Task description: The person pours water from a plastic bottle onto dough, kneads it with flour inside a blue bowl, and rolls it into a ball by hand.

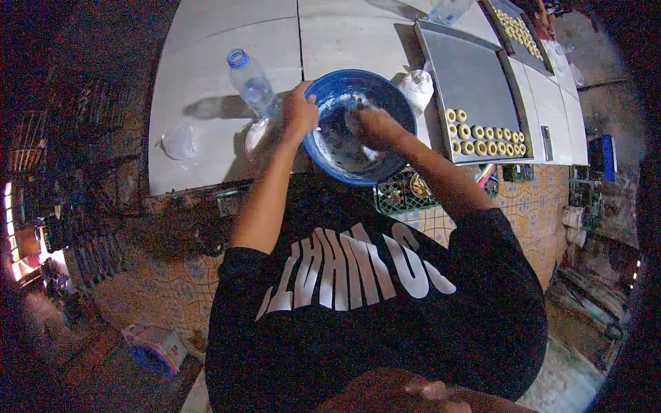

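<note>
A blue round basin (322, 163) stands near the front edge of the white table (200, 62). My left hand (300, 114) is closed over its left rim, thumb toward the inside. Down in the bowl, my right hand (376, 128) is in a pale, powdery or wet white mixture (339, 146); its fingers are blurred and partly hidden, so whether they hold anything does not show. Whitish smears coat the inner wall. Left of the basin is an uncapped clear plastic bottle (252, 84), with a small white bag (257, 135) beside my left wrist.
A knotted clear bag (180, 142) lies at the table's left. Behind the basin's right side sits a white bag (416, 90). A metal tray (463, 65) holds rows of pale, round dough pieces (490, 140); another loaded tray (516, 31) is farther back. A green crate (399, 197) sits below the table edge.
</note>
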Demonstrator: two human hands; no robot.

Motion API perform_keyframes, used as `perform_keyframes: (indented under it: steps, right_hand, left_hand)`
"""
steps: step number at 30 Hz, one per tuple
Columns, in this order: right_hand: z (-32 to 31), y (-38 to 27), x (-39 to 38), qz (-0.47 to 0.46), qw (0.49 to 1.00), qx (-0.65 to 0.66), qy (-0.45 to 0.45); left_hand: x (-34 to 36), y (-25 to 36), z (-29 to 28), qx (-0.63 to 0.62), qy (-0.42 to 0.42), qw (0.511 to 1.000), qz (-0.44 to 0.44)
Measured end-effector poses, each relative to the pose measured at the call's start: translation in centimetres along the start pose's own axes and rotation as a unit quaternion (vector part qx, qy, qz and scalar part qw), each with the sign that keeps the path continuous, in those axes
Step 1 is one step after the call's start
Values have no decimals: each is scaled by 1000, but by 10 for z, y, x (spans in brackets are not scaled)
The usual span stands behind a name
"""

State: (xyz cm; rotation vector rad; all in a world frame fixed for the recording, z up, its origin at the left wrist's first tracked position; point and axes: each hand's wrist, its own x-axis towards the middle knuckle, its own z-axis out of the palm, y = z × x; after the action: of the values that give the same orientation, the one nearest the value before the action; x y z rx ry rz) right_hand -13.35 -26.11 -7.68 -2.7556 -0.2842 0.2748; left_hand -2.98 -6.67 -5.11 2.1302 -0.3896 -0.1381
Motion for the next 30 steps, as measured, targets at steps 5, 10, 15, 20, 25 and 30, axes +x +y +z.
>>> perform_keyframes:
  steps: [5, 10, 15, 20, 25, 30]
  right_hand:
    - [-17, 27, -26, -197, 972, 60, -110]
    - [-74, 7, -26, 80, 976, 198, 47]
    - [-66, 21, -26, 52, 916, 395, 35]
    - [-9, 54, -20, -7, 994, 93, -55]
    - [16, 19, -10, -16, 992, 120, 46]
    - [43, 45, 26, -52, 994, 97, 29]
  left_hand:
    - [13, -30, 9, 15, 14, 999, 38]
    - [9, 2, -4, 109, -36, 991, 63]
    - [2, 6, -4, 195, -34, 976, 90]
    - [5, 5, -5, 189, -41, 976, 104]
    - [14, -9, -1, 87, -63, 993, 40]
    - [11, -4, -5, 96, -41, 989, 101]
